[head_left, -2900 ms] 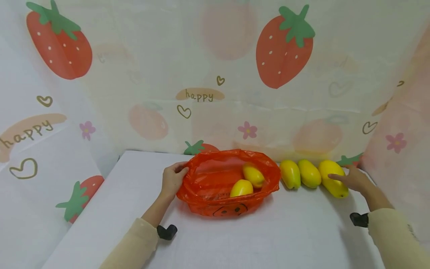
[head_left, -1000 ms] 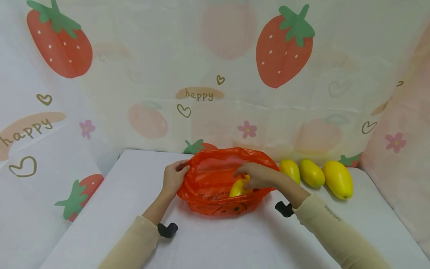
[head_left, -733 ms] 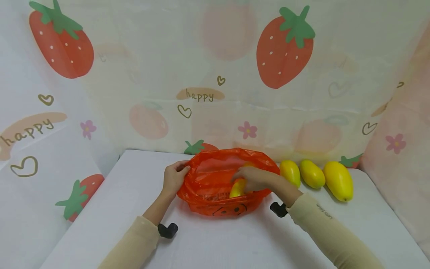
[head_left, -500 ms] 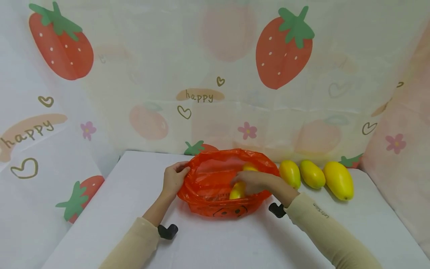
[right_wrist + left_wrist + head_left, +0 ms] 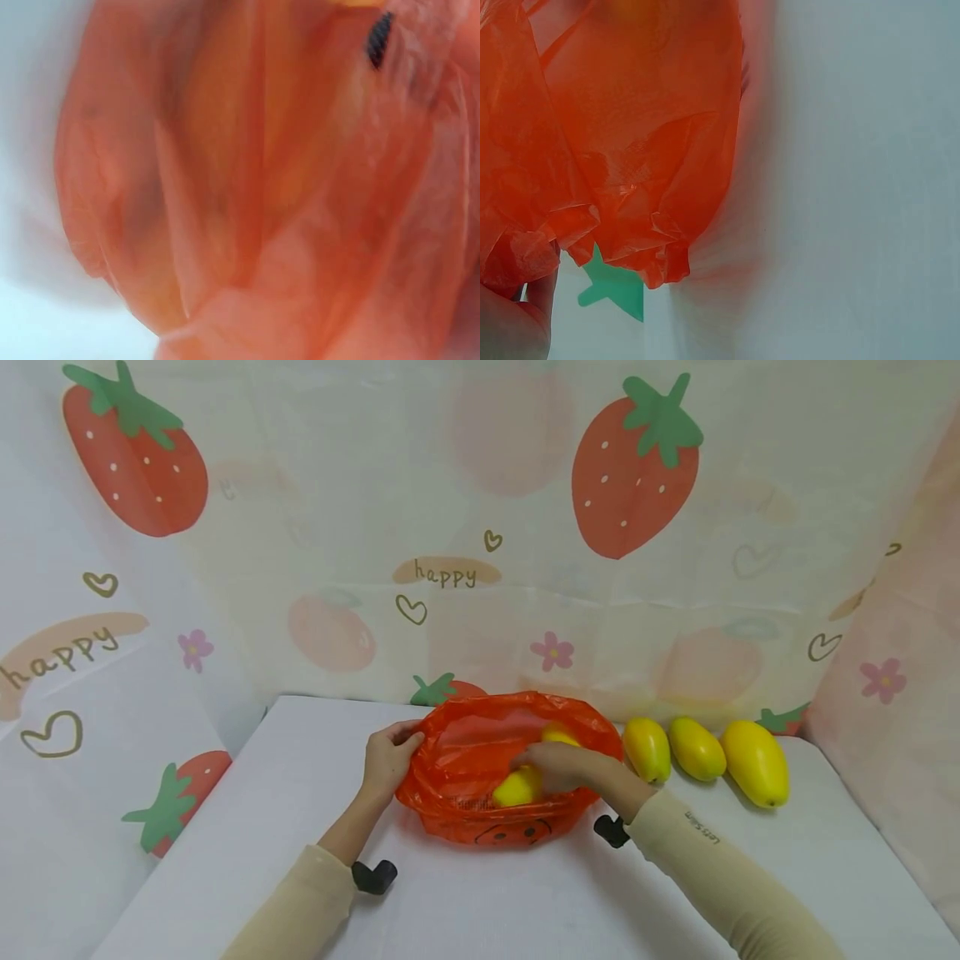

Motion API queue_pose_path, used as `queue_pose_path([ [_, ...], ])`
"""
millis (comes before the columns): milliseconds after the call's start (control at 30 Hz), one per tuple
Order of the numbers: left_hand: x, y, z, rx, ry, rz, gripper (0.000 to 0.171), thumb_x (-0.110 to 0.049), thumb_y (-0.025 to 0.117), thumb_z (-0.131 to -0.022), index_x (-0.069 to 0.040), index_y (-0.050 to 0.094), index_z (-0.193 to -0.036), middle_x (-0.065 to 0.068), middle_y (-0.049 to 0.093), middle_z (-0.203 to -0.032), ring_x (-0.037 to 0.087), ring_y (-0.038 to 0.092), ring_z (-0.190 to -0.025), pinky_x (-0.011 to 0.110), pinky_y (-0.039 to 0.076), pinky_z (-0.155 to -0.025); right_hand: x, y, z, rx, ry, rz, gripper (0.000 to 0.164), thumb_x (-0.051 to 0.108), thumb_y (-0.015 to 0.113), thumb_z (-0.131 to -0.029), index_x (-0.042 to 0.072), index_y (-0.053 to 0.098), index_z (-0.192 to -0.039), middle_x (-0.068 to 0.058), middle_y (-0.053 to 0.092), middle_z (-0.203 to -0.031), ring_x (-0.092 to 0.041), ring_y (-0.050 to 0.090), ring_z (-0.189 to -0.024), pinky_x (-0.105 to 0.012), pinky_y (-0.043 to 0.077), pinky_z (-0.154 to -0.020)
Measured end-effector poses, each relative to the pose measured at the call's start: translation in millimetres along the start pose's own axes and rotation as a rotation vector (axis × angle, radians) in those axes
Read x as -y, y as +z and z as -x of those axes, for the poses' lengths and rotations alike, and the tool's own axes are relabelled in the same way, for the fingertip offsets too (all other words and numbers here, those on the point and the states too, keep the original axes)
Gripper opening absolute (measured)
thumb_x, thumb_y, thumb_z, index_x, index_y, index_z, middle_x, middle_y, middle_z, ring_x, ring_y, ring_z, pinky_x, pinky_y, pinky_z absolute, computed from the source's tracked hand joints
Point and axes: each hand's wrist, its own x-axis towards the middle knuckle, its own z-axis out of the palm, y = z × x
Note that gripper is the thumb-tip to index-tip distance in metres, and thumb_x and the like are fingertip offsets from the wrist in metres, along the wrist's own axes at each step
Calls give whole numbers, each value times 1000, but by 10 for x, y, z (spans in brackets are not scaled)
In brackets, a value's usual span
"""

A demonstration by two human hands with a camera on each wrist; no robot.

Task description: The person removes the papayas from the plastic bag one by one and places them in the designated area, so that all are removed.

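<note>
In the head view, an open red plastic bag (image 5: 468, 739) sits on the white table, its mouth spread wide. My left hand (image 5: 386, 762) pinches the bag's left rim between thumb and fingers; the left wrist view shows that hand (image 5: 517, 319) at the bag's crumpled edge. My right hand (image 5: 558, 766) reaches inside, its fingers bent over a yellow mango (image 5: 517, 787) near the front wall. Behind that hand a second mango (image 5: 559, 736) is partly covered. Blurred red plastic (image 5: 247, 187) fills the right wrist view, with yellow showing through.
Right of the bag, three yellow-green mangoes stand in a row: one near the bag (image 5: 647, 750), a middle mango (image 5: 697, 749) and a larger mango (image 5: 756, 764). A strawberry-print cloth (image 5: 480, 635) hangs behind the table (image 5: 480, 902).
My right hand has come from the far-right mango into the bag. There, the front mango has shifted left and turned under its fingers. My left hand has kept its place on the rim.
</note>
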Motion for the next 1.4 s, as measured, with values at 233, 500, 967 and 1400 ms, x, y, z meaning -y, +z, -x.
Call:
queue_pose_path([
  [233, 11, -1, -5, -3, 5, -8, 28, -13, 58, -97, -5, 67, -122, 18, 68, -117, 27, 62, -101, 40, 56, -93, -6, 45, -53, -42, -20, -12, 51, 21, 76, -84, 17, 59, -132, -2, 64, -122, -22, 56, -111, -42, 47, -105],
  [500, 1, -11, -11, -1, -4, -6, 29, -13, 58, -97, -5, 67, -123, 17, 68, -117, 27, 62, -101, 40, 56, -94, -8, 14, -69, -126, 3, -120, 68, 33, 80, -80, 17, 51, -140, 0, 59, -129, -22, 53, -117, -46, 45, -107],
  [967, 19, -10, -5, 8, -7, 6, 29, -13, 57, -98, -5, 66, -124, 17, 68, -119, 28, 62, -103, 41, 55, -95, 13, -107, 55, -197, -21, -213, 66, 30, 80, -80, 17, 51, -138, 1, 57, -131, -22, 50, -119, -46, 45, -106],
  [1400, 28, -5, 1, -4, 6, 5, 28, -14, 58, -97, -5, 67, -122, 17, 69, -117, 26, 62, -101, 39, 56, -93, 3, -204, 231, -240, 15, -252, 68, 35, 79, -80, 23, 50, -141, 3, 58, -127, -22, 51, -114, -46, 49, -97],
])
